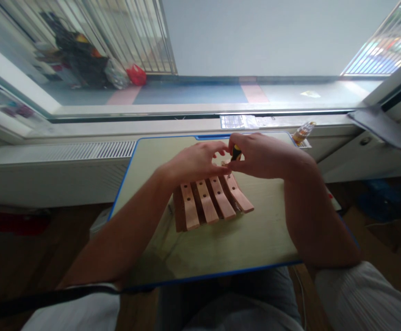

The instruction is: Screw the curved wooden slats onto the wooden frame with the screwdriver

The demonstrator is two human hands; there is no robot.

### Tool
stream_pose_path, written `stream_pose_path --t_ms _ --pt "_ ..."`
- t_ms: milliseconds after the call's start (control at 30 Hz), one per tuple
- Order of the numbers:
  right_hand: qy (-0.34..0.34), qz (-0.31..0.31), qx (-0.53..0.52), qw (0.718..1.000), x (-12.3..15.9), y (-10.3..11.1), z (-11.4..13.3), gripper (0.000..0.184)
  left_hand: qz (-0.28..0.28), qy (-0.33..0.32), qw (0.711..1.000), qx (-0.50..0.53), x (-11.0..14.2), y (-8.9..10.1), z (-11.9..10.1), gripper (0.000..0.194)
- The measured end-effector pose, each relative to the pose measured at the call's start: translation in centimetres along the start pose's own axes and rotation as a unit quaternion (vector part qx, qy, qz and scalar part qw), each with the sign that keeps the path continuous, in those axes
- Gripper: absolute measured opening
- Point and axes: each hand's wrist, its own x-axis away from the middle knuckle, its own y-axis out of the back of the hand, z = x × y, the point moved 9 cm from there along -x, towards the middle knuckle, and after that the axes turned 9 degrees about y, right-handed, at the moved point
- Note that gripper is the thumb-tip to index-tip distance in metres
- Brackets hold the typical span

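Note:
A wooden rack of several pale slats [210, 202] with holes lies on the small blue-edged table [221, 248] in front of me. My left hand [195, 163] rests on the far ends of the slats, fingers curled over them. My right hand [260, 154] grips a screwdriver with a yellow and black handle [235, 152], its tip down at the far end of the rightmost slat. The two hands nearly touch. The screw or slat end under the fingers is hidden.
A small bottle [303, 132] stands at the table's far right corner. A window sill [152, 124] and a radiator grille [93, 150] run behind the table. My lap and the floor lie below the near edge.

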Motion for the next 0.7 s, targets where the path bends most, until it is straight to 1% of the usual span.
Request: stream_pose_path --t_ms 100,200,333,500,633,700 --pt "0.016 0.006 -0.012 1.0 0.2 -0.2 0.3 0.028 0.005 -0.052 0.994 0.093 -0.5 -0.4 -0.5 0.054" --pt "-0.003 -0.001 0.002 1.0 0.2 -0.1 0.3 0.027 0.022 -0.056 0.984 0.17 -0.9 -0.8 -0.2 0.05" --pt "-0.032 -0.008 0.028 0.999 -0.1 0.2 0.2 0.033 0.031 -0.056 0.965 0.255 -1.2 -0.7 0.2 0.044" --pt "-0.051 -0.003 0.047 0.998 -0.3 0.2 0.0 0.046 0.029 -0.053 0.955 0.291 -1.4 -0.7 0.4 0.033" --pt "-0.059 -0.004 0.053 0.997 0.1 0.3 0.0 0.062 0.034 -0.047 0.95 0.307 -1.3 -0.8 0.4 0.03" --pt "-0.061 -0.005 0.05 0.997 0.3 0.4 -0.1 0.067 0.039 -0.05 0.95 0.307 -1.2 -0.8 0.2 0.028"
